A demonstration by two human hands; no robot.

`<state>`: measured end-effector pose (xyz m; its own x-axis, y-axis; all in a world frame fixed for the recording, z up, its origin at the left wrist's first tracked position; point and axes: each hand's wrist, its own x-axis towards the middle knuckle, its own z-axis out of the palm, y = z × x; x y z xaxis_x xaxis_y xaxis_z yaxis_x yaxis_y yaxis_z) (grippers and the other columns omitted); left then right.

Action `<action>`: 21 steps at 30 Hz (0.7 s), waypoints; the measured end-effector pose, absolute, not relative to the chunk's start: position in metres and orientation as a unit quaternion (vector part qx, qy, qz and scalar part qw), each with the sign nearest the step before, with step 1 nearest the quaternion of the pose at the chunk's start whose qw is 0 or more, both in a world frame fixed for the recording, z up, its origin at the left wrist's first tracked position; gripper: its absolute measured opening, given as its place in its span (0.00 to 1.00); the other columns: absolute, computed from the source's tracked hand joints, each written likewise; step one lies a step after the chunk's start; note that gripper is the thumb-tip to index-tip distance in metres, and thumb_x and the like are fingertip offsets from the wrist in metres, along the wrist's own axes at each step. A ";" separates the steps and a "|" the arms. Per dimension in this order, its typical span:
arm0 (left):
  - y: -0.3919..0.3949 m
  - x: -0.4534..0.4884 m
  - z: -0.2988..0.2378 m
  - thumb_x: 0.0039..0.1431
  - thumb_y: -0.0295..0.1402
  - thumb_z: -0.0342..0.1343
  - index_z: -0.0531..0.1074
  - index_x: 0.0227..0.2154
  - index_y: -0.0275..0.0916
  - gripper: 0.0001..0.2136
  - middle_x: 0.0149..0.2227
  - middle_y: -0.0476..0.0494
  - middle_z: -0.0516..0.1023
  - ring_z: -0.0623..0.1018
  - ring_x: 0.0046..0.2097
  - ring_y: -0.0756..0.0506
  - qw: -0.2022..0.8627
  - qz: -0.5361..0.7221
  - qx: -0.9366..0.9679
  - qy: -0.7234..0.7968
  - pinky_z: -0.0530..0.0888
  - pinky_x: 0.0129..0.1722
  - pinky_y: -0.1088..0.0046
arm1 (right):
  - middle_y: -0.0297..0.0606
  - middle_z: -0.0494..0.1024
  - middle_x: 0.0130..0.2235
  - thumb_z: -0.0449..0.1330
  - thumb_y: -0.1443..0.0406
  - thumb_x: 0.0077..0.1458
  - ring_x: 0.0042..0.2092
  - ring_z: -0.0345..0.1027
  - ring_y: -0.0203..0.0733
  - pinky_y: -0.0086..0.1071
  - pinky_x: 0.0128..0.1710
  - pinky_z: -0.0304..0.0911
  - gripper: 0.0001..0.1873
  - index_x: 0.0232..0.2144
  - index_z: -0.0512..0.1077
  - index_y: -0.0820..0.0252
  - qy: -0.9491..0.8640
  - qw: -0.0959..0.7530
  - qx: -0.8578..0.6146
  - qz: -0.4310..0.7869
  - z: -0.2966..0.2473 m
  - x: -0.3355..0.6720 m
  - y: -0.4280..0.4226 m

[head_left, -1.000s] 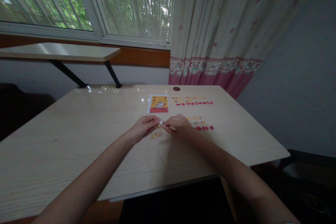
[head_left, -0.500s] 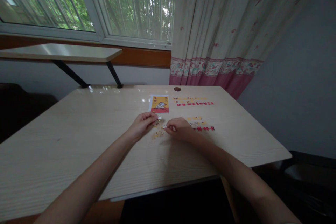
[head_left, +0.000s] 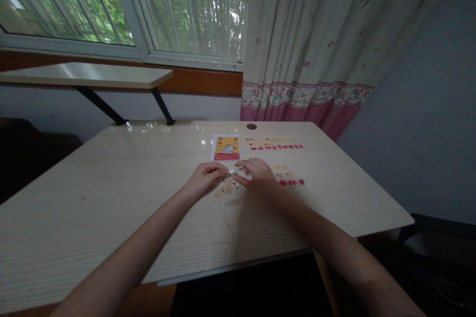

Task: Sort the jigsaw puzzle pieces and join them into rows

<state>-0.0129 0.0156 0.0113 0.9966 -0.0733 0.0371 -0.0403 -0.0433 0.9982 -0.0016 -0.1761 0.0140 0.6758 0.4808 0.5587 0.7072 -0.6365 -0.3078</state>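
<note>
The pinched puzzle piece [head_left: 231, 172] is too small to make out.

- Single head view, from above the desk [head_left: 111, 198] near edge, facing forward and down.
- Desk close; window [head_left: 186, 10] beyond its far edge.

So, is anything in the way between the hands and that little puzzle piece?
Nothing visible. The left hand and right hand meet on the puzzle piece, near loose pieces on the table.
</note>
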 end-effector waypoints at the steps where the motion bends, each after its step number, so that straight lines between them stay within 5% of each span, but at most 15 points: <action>1: 0.015 -0.013 0.011 0.38 0.34 0.60 0.75 0.20 0.34 0.08 0.22 0.45 0.74 0.69 0.24 0.51 0.688 -0.012 0.724 -0.043 0.64 0.25 0.75 | 0.36 0.72 0.28 0.58 0.53 0.51 0.33 0.63 0.37 0.30 0.36 0.53 0.16 0.37 0.71 0.59 -0.344 0.263 -0.872 -0.227 0.013 -0.002 -0.175; 15: 0.017 -0.015 0.012 0.45 0.38 0.58 0.74 0.24 0.33 0.11 0.25 0.44 0.75 0.70 0.27 0.50 0.655 -0.024 0.748 -0.100 0.66 0.29 0.74 | 0.38 0.75 0.30 0.54 0.56 0.56 0.34 0.65 0.38 0.32 0.37 0.56 0.15 0.38 0.73 0.58 -0.400 0.227 -0.839 -0.293 0.019 0.008 -0.194; 21: 0.025 -0.018 0.007 0.53 0.37 0.53 0.75 0.31 0.35 0.11 0.29 0.42 0.75 0.70 0.29 0.49 0.454 0.012 0.870 -0.190 0.65 0.29 0.74 | 0.39 0.76 0.35 0.56 0.58 0.55 0.35 0.66 0.38 0.33 0.39 0.60 0.13 0.39 0.73 0.57 -0.368 0.305 -0.820 -0.316 0.030 0.020 -0.220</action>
